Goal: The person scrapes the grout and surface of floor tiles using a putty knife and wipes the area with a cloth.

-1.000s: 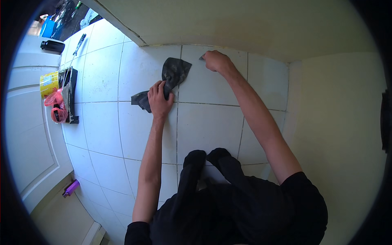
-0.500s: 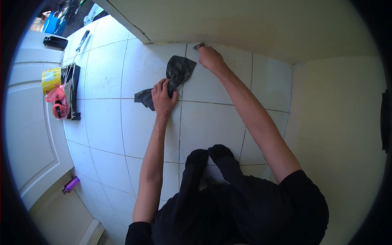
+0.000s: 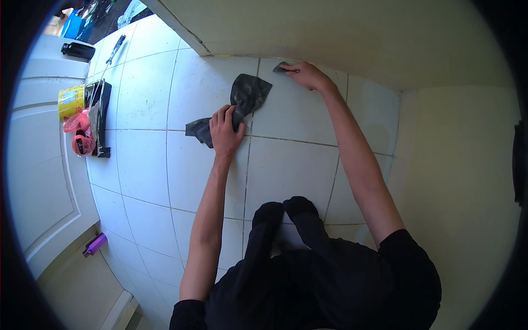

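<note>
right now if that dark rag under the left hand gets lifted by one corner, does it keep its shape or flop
Probably flops: the dark rag lies crumpled and folded flat on the tiled floor, like soft cloth. It looks thin, so likely light. Pushed by the left hand, it would likely bunch up or slide on the smooth tiles, not roll.

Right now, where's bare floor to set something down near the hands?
Free: the tiles between the left hand and the black tray, and the tile between both forearms, below the right hand. Crowded: the dark rag under the left hand, and the clutter of yellow tin and red bag by the door.
</note>
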A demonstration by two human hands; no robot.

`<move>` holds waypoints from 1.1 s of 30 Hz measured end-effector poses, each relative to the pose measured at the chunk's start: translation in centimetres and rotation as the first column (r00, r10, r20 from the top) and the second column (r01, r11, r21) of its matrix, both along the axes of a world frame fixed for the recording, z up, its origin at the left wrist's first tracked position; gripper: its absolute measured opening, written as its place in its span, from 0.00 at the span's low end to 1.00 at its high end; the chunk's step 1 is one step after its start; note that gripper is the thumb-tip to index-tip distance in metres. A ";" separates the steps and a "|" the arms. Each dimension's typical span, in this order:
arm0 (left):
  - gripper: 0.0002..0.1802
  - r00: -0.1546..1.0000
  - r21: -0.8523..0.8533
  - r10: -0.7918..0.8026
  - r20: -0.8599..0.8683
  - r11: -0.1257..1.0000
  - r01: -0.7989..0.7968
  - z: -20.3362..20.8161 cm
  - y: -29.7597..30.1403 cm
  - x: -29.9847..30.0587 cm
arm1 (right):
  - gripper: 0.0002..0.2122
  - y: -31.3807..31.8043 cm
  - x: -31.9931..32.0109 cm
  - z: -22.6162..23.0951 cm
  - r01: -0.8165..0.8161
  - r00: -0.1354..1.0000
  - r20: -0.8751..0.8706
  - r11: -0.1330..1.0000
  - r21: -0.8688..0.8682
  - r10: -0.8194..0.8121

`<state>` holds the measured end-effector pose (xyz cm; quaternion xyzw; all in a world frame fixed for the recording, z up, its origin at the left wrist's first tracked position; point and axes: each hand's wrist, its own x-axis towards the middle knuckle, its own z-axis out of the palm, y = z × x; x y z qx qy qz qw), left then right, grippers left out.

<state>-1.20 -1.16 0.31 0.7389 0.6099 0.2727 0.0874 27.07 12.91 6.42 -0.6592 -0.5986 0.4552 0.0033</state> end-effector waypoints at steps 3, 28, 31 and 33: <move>0.28 1.000 0.011 -0.009 0.024 1.000 0.008 -0.1 0.4 0.8 | 0.16 -1.4 3.7 -4.3 -0.092 0.995 0.078 0.794 0.601 0.056; 0.28 0.999 -0.028 -0.004 0.041 1.000 0.005 0.3 0.5 0.1 | 0.14 0.2 0.6 -1.0 -0.264 0.924 0.372 0.854 0.449 0.090; 0.29 0.999 -0.046 -0.001 0.042 0.999 0.003 0.4 0.2 -0.2 | 0.14 0.2 0.8 -0.1 -0.300 0.921 0.370 0.824 0.481 0.120; 0.29 0.999 -0.052 -0.002 0.048 0.999 0.004 0.3 0.2 -0.2 | 0.13 0.4 1.2 1.4 -0.406 0.864 0.439 0.857 0.317 0.247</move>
